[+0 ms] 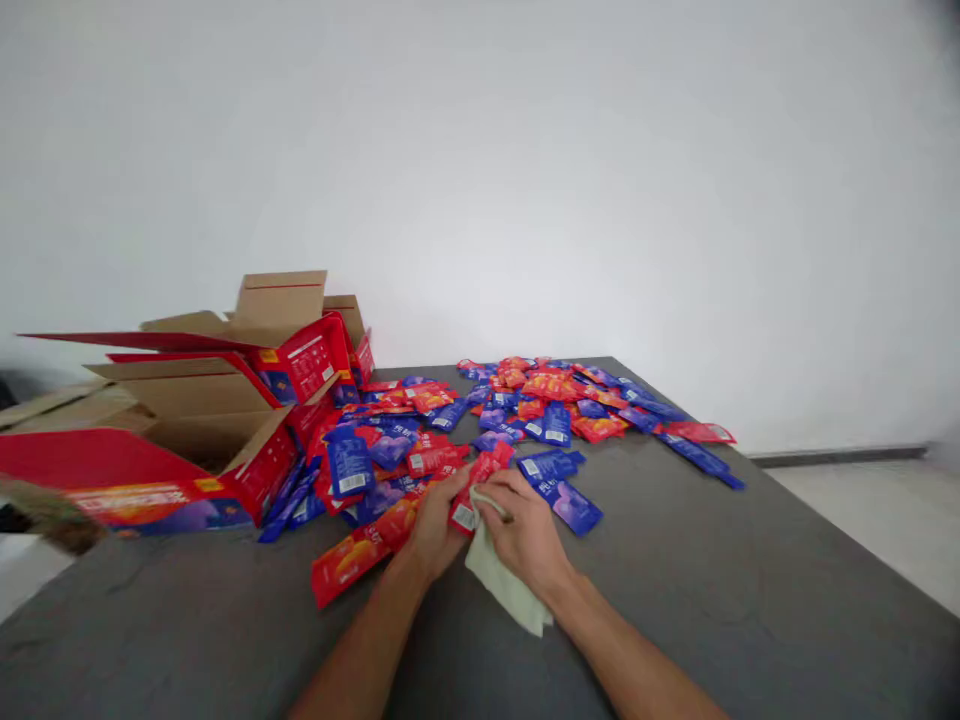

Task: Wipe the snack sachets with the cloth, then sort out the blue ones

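Observation:
Over the front of the dark table (pixel 675 560), my left hand (pixel 439 525) grips a red pouch (pixel 491 464) with a white barcode label near its lower end. My right hand (pixel 519 528) is closed on a pale cloth (pixel 506 590), pressed against the pouch's right side; the cloth's loose end hangs below. Just left of my left hand lies a red and orange pouch (pixel 349 565). Blue pouches (pixel 574 507) rest beyond my right hand. A mixed heap of red and blue pouches (pixel 350 465) spreads behind my left hand.
Open red cardboard boxes (pixel 255 475) with raised flaps stand at the left of the table. A second pile of red and blue pouches (pixel 551 385) lies at the far edge, trailing right to a blue pouch (pixel 701 458). A white wall (pixel 562 180) rises behind.

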Action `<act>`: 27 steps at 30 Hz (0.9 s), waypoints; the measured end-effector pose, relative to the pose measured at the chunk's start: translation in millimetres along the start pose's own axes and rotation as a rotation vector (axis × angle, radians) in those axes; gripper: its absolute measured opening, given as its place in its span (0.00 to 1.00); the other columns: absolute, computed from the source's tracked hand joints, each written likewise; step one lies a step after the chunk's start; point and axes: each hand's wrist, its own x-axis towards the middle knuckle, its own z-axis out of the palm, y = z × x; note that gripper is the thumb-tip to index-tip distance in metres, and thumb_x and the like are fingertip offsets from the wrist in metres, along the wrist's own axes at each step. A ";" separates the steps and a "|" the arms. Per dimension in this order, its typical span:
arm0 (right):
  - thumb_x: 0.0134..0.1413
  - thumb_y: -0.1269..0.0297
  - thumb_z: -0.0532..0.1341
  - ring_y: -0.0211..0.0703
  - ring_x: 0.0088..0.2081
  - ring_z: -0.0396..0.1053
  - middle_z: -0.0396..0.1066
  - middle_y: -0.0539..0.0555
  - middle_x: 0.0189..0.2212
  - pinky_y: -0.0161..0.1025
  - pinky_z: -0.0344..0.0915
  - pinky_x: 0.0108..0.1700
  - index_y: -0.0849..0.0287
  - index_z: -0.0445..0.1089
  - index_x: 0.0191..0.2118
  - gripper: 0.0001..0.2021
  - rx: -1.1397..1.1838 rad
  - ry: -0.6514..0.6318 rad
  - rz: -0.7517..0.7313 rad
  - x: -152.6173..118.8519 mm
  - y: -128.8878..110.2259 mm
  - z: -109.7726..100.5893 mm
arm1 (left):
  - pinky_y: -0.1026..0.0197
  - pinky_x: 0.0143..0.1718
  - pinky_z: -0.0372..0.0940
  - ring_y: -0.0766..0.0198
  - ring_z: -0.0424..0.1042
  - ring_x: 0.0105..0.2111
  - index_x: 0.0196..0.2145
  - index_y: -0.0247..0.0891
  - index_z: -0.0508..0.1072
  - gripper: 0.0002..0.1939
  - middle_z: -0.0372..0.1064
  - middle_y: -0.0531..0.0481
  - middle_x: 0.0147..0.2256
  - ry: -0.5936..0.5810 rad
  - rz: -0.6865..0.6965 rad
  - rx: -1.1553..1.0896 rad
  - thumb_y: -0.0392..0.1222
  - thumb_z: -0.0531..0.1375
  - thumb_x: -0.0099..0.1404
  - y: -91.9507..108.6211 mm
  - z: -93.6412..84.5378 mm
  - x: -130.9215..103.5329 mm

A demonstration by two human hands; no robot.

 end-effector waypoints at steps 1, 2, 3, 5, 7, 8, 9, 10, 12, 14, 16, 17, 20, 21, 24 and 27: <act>0.60 0.70 0.60 0.43 0.45 0.70 0.73 0.54 0.43 0.39 0.68 0.50 0.54 0.77 0.45 0.11 -0.045 0.068 0.044 2.3 2.3 -7.1 | 0.60 0.43 0.68 0.60 0.76 0.36 0.37 0.33 0.78 0.07 0.78 0.45 0.36 -0.012 -0.011 0.021 0.39 0.63 0.63 -0.4 2.0 -2.1; 0.61 0.69 0.60 0.44 0.45 0.70 0.73 0.55 0.43 0.40 0.68 0.50 0.54 0.78 0.45 0.10 -0.082 0.124 0.080 4.4 4.6 -13.7 | 0.59 0.43 0.68 0.60 0.76 0.36 0.39 0.33 0.78 0.08 0.78 0.44 0.38 -0.023 -0.022 0.040 0.38 0.63 0.62 -0.9 3.9 -3.9; 0.62 0.69 0.60 0.45 0.45 0.71 0.72 0.56 0.44 0.41 0.68 0.50 0.55 0.78 0.45 0.10 -0.113 0.164 0.107 6.2 6.8 -19.1 | 0.59 0.43 0.68 0.59 0.76 0.37 0.41 0.32 0.78 0.10 0.78 0.43 0.39 -0.033 -0.031 0.057 0.37 0.64 0.61 -1.7 5.9 -5.4; 0.63 0.67 0.59 0.46 0.45 0.71 0.72 0.57 0.44 0.42 0.68 0.50 0.55 0.77 0.46 0.11 -0.160 0.233 0.142 8.2 10.2 -25.6 | 0.58 0.45 0.68 0.57 0.76 0.40 0.45 0.32 0.77 0.15 0.78 0.42 0.41 -0.059 -0.050 0.085 0.36 0.64 0.60 -3.9 9.2 -7.0; 0.63 0.67 0.58 0.46 0.46 0.71 0.72 0.57 0.45 0.43 0.68 0.50 0.55 0.77 0.47 0.12 -0.166 0.224 0.132 7.8 11.0 -25.3 | 0.57 0.47 0.68 0.56 0.76 0.43 0.49 0.33 0.76 0.18 0.78 0.42 0.43 -0.068 -0.057 0.100 0.36 0.64 0.60 -7.0 10.4 -6.7; 0.63 0.68 0.58 0.46 0.46 0.70 0.72 0.57 0.45 0.43 0.68 0.50 0.55 0.77 0.48 0.12 -0.151 0.184 0.110 6.8 10.0 -22.9 | 0.57 0.48 0.68 0.56 0.76 0.43 0.50 0.35 0.76 0.18 0.78 0.42 0.43 -0.055 -0.052 0.104 0.37 0.64 0.60 -8.5 9.9 -6.0; 0.63 0.69 0.57 0.46 0.46 0.70 0.72 0.57 0.45 0.42 0.68 0.51 0.54 0.77 0.48 0.12 -0.129 0.130 0.084 5.4 8.1 -19.4 | 0.57 0.48 0.68 0.56 0.76 0.43 0.50 0.36 0.76 0.19 0.78 0.43 0.43 -0.036 -0.040 0.103 0.38 0.64 0.61 -9.7 8.8 -5.2; 0.63 0.70 0.57 0.45 0.47 0.70 0.72 0.56 0.44 0.42 0.68 0.51 0.54 0.76 0.47 0.13 -0.105 0.073 0.060 3.7 5.3 -15.3 | 0.57 0.48 0.68 0.57 0.77 0.43 0.51 0.37 0.75 0.19 0.78 0.44 0.43 -0.018 -0.024 0.100 0.38 0.64 0.61 -10.7 7.1 -4.2; 0.62 0.72 0.57 0.44 0.46 0.69 0.72 0.55 0.43 0.41 0.68 0.51 0.54 0.77 0.44 0.12 -0.066 -0.050 0.021 -0.1 -1.6 -6.5 | 0.57 0.48 0.69 0.57 0.77 0.43 0.52 0.38 0.75 0.20 0.78 0.45 0.43 0.021 0.020 0.096 0.39 0.64 0.61 -11.1 3.5 -2.3; 0.60 0.74 0.58 0.44 0.46 0.69 0.73 0.54 0.42 0.40 0.67 0.51 0.54 0.77 0.41 0.12 -0.041 -0.160 -0.003 -3.6 -8.3 0.8 | 0.56 0.48 0.69 0.56 0.77 0.44 0.52 0.38 0.74 0.22 0.78 0.44 0.44 0.076 0.052 0.116 0.39 0.64 0.60 -9.4 0.9 -0.4; 0.58 0.75 0.59 0.43 0.46 0.70 0.73 0.54 0.42 0.39 0.67 0.51 0.54 0.77 0.40 0.12 -0.033 -0.235 -0.007 -6.2 -12.2 5.4 | 0.54 0.50 0.69 0.54 0.76 0.46 0.52 0.38 0.75 0.22 0.77 0.43 0.46 0.160 0.113 0.229 0.41 0.64 0.60 -5.7 0.0 1.3; 0.58 0.75 0.59 0.43 0.47 0.70 0.73 0.53 0.42 0.38 0.67 0.52 0.54 0.77 0.40 0.12 -0.036 -0.247 0.001 -7.1 -12.5 6.6 | 0.53 0.53 0.67 0.53 0.75 0.48 0.52 0.38 0.75 0.21 0.77 0.42 0.47 0.200 0.166 0.345 0.42 0.64 0.61 -3.2 -0.4 2.2; 0.58 0.75 0.58 0.43 0.47 0.71 0.73 0.54 0.43 0.37 0.67 0.52 0.54 0.77 0.41 0.13 -0.087 -0.215 0.063 -7.5 -6.2 5.7 | 0.52 0.61 0.59 0.54 0.68 0.57 0.52 0.39 0.75 0.18 0.72 0.43 0.54 0.247 0.386 0.898 0.43 0.59 0.66 5.5 -4.7 4.6; 0.58 0.75 0.58 0.43 0.47 0.71 0.73 0.54 0.43 0.37 0.67 0.52 0.54 0.77 0.42 0.13 -0.119 -0.190 0.090 -7.0 -2.2 4.2 | 0.51 0.63 0.56 0.54 0.66 0.59 0.54 0.39 0.75 0.19 0.71 0.43 0.56 0.257 0.453 1.106 0.42 0.56 0.67 8.2 -7.8 5.2; 0.57 0.74 0.59 0.45 0.46 0.71 0.74 0.55 0.43 0.38 0.67 0.53 0.56 0.77 0.42 0.12 -0.235 -0.124 0.186 -4.5 11.6 -2.7 | 0.46 0.64 0.54 0.50 0.61 0.62 0.56 0.37 0.73 0.20 0.66 0.38 0.60 0.357 0.529 1.636 0.40 0.53 0.68 13.3 -20.4 6.9; 0.57 0.73 0.58 0.45 0.45 0.72 0.74 0.57 0.43 0.38 0.66 0.53 0.58 0.77 0.42 0.11 -0.330 -0.124 0.270 -1.6 22.1 -9.5 | 0.40 0.64 0.53 0.44 0.58 0.64 0.54 0.35 0.74 0.21 0.63 0.35 0.61 0.467 0.470 1.973 0.34 0.52 0.66 11.6 -28.6 8.2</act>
